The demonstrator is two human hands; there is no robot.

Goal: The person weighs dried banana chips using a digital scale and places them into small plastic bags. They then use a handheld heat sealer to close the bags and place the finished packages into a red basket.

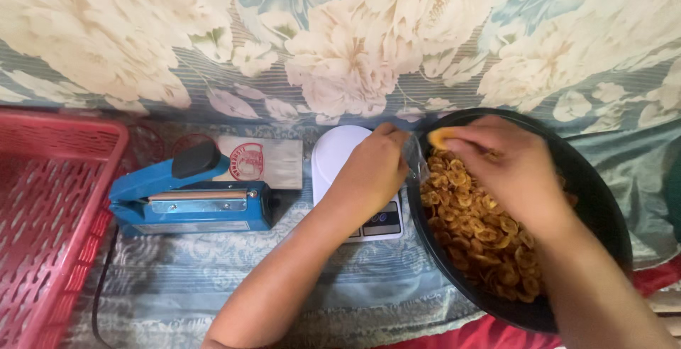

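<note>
The right hand (507, 168) is closed on a small clutch of yellow chips (443, 137), fingers pinched, held over the far left rim of the wide black bowl (599, 200). The bowl lies at the right of the scene and carries a heap of fried golden chips (479, 232) banked against its left side, so the load is within short reach of both hands.

The left hand (372, 172) is closed on the mouth of a clear plastic bag (415, 161), gripping it just beside the bowl's rim. The bag is thin and partly hidden between the hands; its fill cannot be judged. Held there, its opening faces the right hand's load.

Under the left hand sits a white digital scale (340, 154), its display panel on the near edge, touching or nearly touching the bowl. Its position puts the bag above the weighing plate.

Left of the scale stands a blue impulse heat sealer (191, 196) with a black knob, arm lowered, cord trailing near left. Behind it lies a small pale box with a red round mark (259, 161). At far left is a red plastic basket (53, 214). All rest on floral cloth (355, 30) over a soft surface, not a counter.
</note>
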